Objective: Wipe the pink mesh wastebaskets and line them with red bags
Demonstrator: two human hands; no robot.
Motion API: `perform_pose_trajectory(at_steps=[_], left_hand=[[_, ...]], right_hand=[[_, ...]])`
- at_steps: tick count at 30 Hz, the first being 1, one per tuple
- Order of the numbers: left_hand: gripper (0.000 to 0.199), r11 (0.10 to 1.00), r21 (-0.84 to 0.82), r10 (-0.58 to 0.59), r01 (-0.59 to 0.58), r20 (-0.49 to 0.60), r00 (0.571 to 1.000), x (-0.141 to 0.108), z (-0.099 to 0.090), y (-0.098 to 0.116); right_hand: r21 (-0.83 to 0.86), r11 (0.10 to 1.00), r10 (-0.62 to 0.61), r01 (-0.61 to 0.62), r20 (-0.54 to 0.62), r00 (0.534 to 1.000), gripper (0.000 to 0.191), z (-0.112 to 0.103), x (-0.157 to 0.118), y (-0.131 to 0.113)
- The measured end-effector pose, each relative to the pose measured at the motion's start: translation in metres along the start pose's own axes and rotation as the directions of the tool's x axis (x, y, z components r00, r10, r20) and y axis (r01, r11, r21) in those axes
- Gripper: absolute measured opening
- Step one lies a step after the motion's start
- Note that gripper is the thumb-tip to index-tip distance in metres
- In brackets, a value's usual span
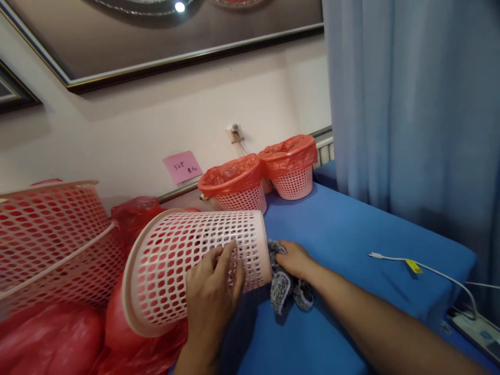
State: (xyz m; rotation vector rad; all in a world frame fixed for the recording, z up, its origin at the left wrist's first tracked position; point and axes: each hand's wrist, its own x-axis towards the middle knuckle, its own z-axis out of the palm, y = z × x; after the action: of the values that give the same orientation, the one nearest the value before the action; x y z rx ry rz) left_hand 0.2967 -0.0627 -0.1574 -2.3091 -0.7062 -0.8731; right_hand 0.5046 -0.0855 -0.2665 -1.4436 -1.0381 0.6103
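A pink perforated plastic basket [167,260] lies on its side, its wide rim to the left and its base to the right. My left hand [214,281] rests against the basket's near side with its fingers bent and apart. At the basket's base, my right hand [292,259] grips a grey fuzzy cloth [280,291], whose loose folds hang down over the blue surface [324,234]. Part of the cloth touches the base.
Two pink baskets with red liners [240,198] [295,182] stand against the wall. Larger pink baskets [58,234] and red plastic bags [54,338] crowd the left. A white cable [433,268] crosses the blue surface at right, near a power strip [476,330] and blue curtain [414,114].
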Motion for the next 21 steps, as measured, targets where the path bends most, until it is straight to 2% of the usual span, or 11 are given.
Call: perform_pose_trajectory(at_steps=[4, 7, 9, 11, 15, 17, 21], left_hand=[[0.029, 0.999, 0.011, -0.053, 0.052, 0.009, 0.999, -0.002, 0.002, 0.0], [0.018, 0.997, -0.002, -0.081, 0.081, -0.044, 0.996, -0.002, 0.002, 0.001], [0.015, 0.997, -0.016, -0.079, 0.079, -0.07, 0.994, -0.003, 0.002, 0.001], [0.014, 0.997, -0.037, -0.068, 0.066, -0.079, 0.995, -0.004, 0.004, 0.002], [0.007, 0.995, -0.085, -0.054, 0.047, -0.085, 0.995, -0.005, 0.006, 0.0], [0.005, 0.995, -0.093, -0.043, 0.035, -0.078, 0.996, -0.004, 0.007, -0.002], [0.004, 0.996, -0.093, -0.006, 0.002, -0.044, 0.999, -0.002, 0.006, -0.005]], right_hand=[[0.047, 0.989, -0.132, 0.138, -0.106, 0.986, 0.047, -0.01, -0.001, -0.011], [0.12, 0.938, -0.305, 0.324, -0.152, 0.94, 0.049, -0.015, -0.006, -0.022], [0.161, 0.9, -0.376, 0.406, -0.186, 0.908, 0.047, -0.015, -0.01, -0.026], [0.181, 0.898, -0.362, 0.401, -0.212, 0.908, 0.046, -0.013, -0.012, -0.026], [0.233, 0.942, -0.188, 0.242, -0.232, 0.954, 0.047, -0.007, -0.011, -0.019], [0.236, 0.954, -0.126, 0.186, -0.25, 0.96, 0.048, -0.005, -0.007, -0.017], [0.189, 0.954, -0.171, 0.232, -0.295, 0.94, 0.046, -0.008, 0.011, -0.024]])
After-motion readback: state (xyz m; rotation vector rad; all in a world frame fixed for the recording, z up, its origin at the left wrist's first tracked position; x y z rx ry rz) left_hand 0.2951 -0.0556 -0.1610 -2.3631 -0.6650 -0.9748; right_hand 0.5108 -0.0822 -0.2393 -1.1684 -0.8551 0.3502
